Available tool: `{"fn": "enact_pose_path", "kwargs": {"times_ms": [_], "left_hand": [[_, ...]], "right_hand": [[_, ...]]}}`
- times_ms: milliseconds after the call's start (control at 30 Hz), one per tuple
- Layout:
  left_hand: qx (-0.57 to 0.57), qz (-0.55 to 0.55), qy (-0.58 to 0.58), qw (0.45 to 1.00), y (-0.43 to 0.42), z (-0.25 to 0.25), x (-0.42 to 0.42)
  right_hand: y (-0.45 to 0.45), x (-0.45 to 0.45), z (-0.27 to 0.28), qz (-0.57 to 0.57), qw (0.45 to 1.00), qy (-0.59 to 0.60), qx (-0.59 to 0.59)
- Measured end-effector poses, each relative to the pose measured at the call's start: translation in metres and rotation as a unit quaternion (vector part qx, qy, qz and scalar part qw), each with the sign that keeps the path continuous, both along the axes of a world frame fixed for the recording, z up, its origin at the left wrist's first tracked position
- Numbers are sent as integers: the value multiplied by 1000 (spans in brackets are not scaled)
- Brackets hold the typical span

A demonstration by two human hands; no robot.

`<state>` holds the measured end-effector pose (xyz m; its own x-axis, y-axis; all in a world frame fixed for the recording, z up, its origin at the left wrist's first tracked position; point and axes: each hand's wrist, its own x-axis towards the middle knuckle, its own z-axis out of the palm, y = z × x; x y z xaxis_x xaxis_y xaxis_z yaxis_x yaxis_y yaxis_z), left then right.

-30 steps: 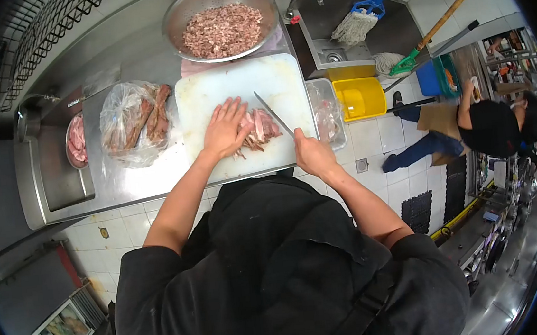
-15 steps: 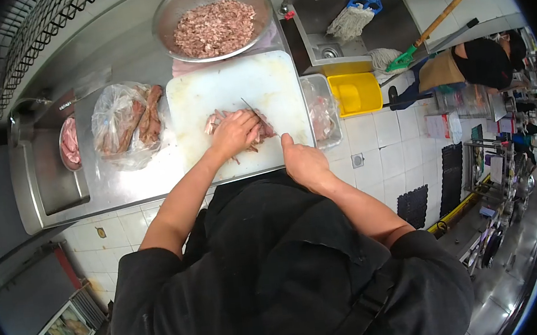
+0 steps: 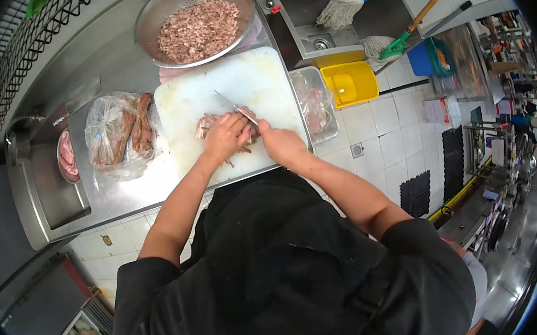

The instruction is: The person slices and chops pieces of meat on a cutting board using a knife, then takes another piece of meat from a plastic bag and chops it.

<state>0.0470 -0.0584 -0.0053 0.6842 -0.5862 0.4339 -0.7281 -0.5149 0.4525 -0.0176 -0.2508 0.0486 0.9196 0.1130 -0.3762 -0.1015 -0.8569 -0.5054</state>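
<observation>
On the white cutting board [image 3: 190, 88] lies a small heap of sliced meat [image 3: 250, 140]. My left hand [image 3: 225, 137] presses down on it with the fingers bent and close together. My right hand [image 3: 282, 143] is wrapped around the handle of a knife [image 3: 235, 106]. The blade slants up and to the left across the board, right beside my left fingertips. Part of the meat is hidden beneath my left hand.
Behind the board sits a metal colander [image 3: 146, 34] of chopped meat. A plastic bag [image 3: 100, 135] with long browned meat pieces lies left. Rightward are a clear plastic tub [image 3: 316, 105], a yellow bucket [image 3: 350, 85] and a sink [image 3: 307, 34] with a mop [image 3: 341, 12].
The knife and my right hand have moved left, closer to my left hand, and the blade now slants more leftward. The person at upper right has gone from there; the whole view has shifted slightly.
</observation>
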Motion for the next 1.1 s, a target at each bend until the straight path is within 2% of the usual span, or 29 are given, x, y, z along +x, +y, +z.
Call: {"fn": "enact_pose_path", "kwargs": {"times_ms": [67,167,267,400,467,567,733,867,900,967,1100], "left_hand": [[-11,-14,21,1000,1,-3,1],[-12,-10,24,1000,1,-1,-1],[-6,-6,24,1000,1,0,-1],[-38,-19,40,998,3,6,7],[-75,-11,90,993,8,15,0],[-34,-19,83,996,17,22,4],[-31,-25,66,997,18,8,0],[-24,-11,30,999,18,-2,-2],[-25,-9,34,999,19,-3,-6],[-27,2,46,999,20,-3,-5],[-39,-3,30,999,18,-3,-4]], "right_hand": [[-2,8,40,70,997,36,-26],[-4,-7,56,58,997,51,-8],[4,1,16,46,999,-9,5],[-10,13,34,68,997,23,-11],[-13,8,49,56,998,32,-24],[-13,-2,58,49,997,49,-43],[-1,-22,74,81,995,43,-41],[11,-19,46,77,994,38,-60],[17,-11,25,88,994,3,-66],[18,0,16,99,992,-37,-72],[9,-6,59,90,995,14,-49]]}}
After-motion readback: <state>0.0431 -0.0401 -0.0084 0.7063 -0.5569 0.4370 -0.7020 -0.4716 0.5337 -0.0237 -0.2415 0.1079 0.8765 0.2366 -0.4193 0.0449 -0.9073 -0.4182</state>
